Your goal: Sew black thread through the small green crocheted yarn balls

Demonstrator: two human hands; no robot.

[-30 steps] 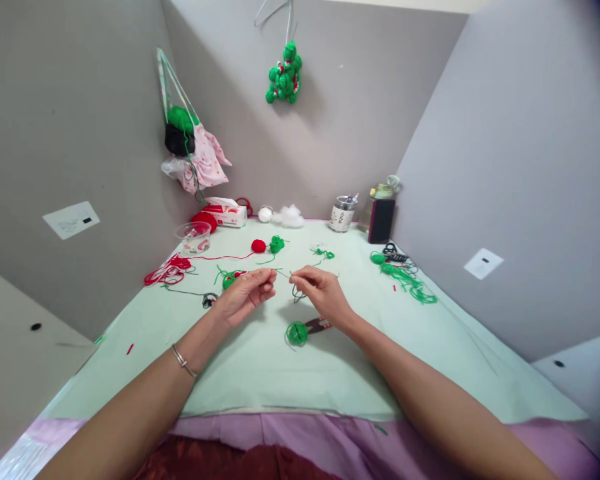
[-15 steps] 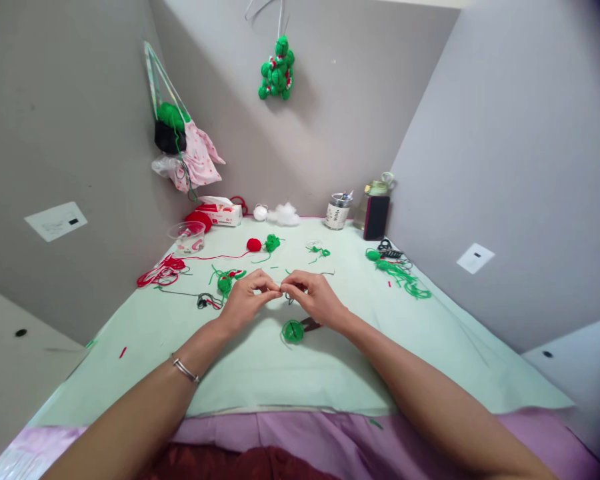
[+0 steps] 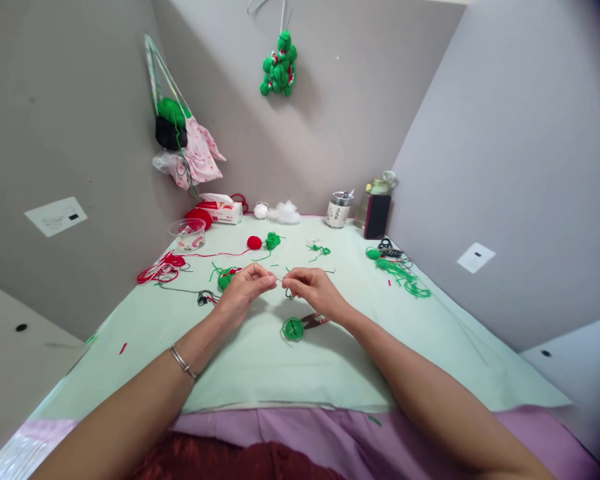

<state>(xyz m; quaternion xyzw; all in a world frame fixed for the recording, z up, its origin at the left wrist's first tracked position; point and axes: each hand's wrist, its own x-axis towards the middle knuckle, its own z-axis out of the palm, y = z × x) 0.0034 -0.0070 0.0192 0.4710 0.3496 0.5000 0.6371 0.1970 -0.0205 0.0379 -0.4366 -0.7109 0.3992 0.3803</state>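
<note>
My left hand (image 3: 249, 288) is closed in a pinch above the middle of the table. Close beside it, my right hand (image 3: 314, 288) pinches too, its fingertips a small gap away. A thin dark thread (image 3: 279, 279) spans that gap; whether part of it is a needle I cannot tell. Below the right fingers hangs a dark loop of yarn (image 3: 289, 294). On the table under the right hand lies a small green yarn ball (image 3: 293, 329), touching or near a pair of dark-bladed scissors (image 3: 314, 321). A green and red crocheted piece (image 3: 225, 278) is partly hidden behind my left hand.
Red yarn (image 3: 163, 268), a plastic tub (image 3: 190, 237) and a tissue box (image 3: 226, 212) are at the left. White stuffing (image 3: 285, 213) lies at the back. A pen tin (image 3: 338, 211), phone (image 3: 377, 217) and green yarn strands (image 3: 405, 279) stand or lie right.
My fingertips have drawn apart from touching, the left hand moving slightly left and up. The thread now shows between them, and more of the scissors is visible.
</note>
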